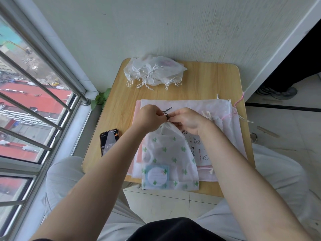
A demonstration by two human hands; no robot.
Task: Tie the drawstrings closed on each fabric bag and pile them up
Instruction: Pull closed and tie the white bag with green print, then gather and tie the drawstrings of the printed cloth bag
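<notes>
- Both hands met at the gathered neck of the cactus-print bag (166, 153); left hand (149, 117) and right hand (188, 120) were close together, nearly touching, each pinching the dark drawstring (166, 111).
- A small loop of cord showed between the fingertips, loose ends sticking up just beyond the hands; knot judged mid-tie, not cinched yet.
- Bag lay flat on the tabletop (205, 80), neck at the hands, body running back toward the person, bottom edge hanging over the near tabletop edge.
- Handling, as a judgement: thin, translucent non-woven fabric, very light, floppy, no stiffness; would slide easily over the sheets under it. Cord thin and limp, so best gripped close to the neck, near the knot, with fingertip pinches.
- Under and to the right of the hands: stack of untied bags (217, 108), flat, some with pink cords.
- Beyond the hands, at the far tabletop edge: pile of tied bags (154, 70), white cords hanging toward the person.
- Left of the left forearm: phone (109, 141), screen lit, near the tabletop edge.
</notes>
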